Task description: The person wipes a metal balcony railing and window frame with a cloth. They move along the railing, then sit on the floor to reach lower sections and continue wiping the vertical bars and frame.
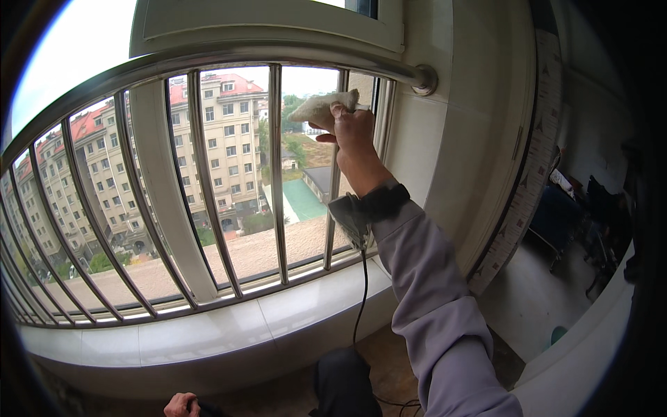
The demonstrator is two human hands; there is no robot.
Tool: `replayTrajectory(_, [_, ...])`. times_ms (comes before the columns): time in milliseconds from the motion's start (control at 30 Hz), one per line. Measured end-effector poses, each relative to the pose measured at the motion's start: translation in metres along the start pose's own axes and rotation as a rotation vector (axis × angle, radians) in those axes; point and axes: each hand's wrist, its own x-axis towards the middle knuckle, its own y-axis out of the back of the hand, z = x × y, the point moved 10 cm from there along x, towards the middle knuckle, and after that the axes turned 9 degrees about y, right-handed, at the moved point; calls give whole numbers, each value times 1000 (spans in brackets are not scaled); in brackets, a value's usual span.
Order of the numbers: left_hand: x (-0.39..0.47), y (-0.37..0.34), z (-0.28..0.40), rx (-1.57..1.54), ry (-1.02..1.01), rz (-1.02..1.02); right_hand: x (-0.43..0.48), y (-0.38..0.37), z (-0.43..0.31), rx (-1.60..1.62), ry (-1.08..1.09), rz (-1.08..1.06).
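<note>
My right hand (353, 125) grips a pale, folded cloth (318, 109) at the upright metal bar (342, 81) nearest the wall. The cloth sits a little below the handrail (292, 51) and hides part of that bar. A dark strap with a small black device (350, 216) is around my right wrist, and a black cable (363, 297) hangs from it. Low in the picture, my left hand (182, 405) is curled near my dark-clothed leg (343, 378). Whether its fingers hold anything cannot be told.
Shiny metal bars (278, 172) stand in front of the window. Beneath them runs a white tiled ledge (203, 336). The handrail ends in a round flange (426, 80) on the tiled wall (417, 140). Through an opening at right, a dark blue chair (555, 216) is visible.
</note>
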Motion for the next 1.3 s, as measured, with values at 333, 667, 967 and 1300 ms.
replayTrajectory(333, [5, 1, -12, -45, -37, 146, 12, -88, -62, -854, 460, -167])
replayTrajectory(667, [0, 6, -19, -106, -8, 97, -272, 49, 71, -543, -320, -698])
replayTrajectory(967, [-17, -31, 56, -504, -54, -368, -526, -72, 16, -255, -424, -1603])
replayTrajectory(1300, [-53, -44, 79, -998, 133, -237, -538, -74, 1, -101, -713, -1301])
